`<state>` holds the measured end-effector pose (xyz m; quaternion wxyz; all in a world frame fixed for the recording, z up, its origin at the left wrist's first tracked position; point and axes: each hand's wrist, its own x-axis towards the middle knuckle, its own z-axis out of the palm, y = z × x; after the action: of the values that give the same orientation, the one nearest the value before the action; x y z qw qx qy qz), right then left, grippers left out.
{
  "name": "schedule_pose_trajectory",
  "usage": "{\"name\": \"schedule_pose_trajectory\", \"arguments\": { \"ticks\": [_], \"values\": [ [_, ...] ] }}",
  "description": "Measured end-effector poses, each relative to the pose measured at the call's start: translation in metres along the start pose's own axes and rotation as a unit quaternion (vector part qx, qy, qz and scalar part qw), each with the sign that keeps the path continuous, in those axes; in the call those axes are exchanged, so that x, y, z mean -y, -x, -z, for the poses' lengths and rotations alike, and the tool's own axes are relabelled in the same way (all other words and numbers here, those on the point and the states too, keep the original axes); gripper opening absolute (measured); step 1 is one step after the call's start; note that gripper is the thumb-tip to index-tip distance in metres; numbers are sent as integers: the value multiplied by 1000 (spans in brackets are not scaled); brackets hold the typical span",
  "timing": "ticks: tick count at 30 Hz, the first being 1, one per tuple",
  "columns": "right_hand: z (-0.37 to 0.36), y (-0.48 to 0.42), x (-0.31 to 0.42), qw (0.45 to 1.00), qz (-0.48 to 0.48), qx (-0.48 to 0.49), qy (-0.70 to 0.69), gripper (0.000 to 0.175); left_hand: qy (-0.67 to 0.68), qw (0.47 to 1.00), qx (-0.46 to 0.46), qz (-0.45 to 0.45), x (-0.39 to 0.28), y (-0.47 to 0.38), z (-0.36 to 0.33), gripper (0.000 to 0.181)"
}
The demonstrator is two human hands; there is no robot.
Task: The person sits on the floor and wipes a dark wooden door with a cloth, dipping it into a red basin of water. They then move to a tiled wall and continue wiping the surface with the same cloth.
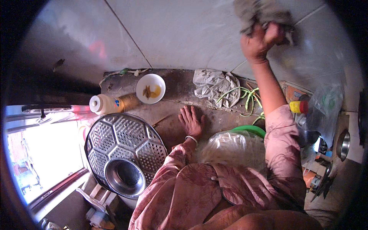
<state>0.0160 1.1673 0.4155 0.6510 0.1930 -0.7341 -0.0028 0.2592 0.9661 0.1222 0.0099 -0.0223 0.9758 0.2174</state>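
My right hand (260,43) is raised at the top right, closed on a crumpled grey-brown cloth (263,14) against the tiled wall (178,34); hand and cloth are slightly blurred. Below, my left hand (191,122) lies flat on the brown worktop (169,115), fingers spread, with a bangle at the wrist. Up and left of it stands a white bowl (150,99) with yellow liquid and brown pieces inside. A crumpled pale cloth (211,86) lies along the wall to the right, with long green beans (248,100) on and beside it.
A perforated metal tray (129,130) holding a steel bowl (126,175) is at left, by a white-lidded bottle (105,105) and a bright window (54,161). Clear plastic (230,146) partly covers a green rim (250,129). At right are a red-capped yellow container (297,107) and a plastic bag (325,106).
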Motion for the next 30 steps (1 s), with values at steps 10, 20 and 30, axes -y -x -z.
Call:
{"name": "schedule_pose_trajectory", "arguments": {
  "ticks": [10,20,30],
  "values": [
    [14,253,111,843,33,502,-191,36,27,999,-27,-6,3,2,-3,74],
    [78,247,91,607,-234,685,-329,38,61,998,-7,5,0,-2,-1,81],
    [37,60,44,980,-104,126,-114,28,40,999,1,7,0,-1,-1,76]
  ]
}}
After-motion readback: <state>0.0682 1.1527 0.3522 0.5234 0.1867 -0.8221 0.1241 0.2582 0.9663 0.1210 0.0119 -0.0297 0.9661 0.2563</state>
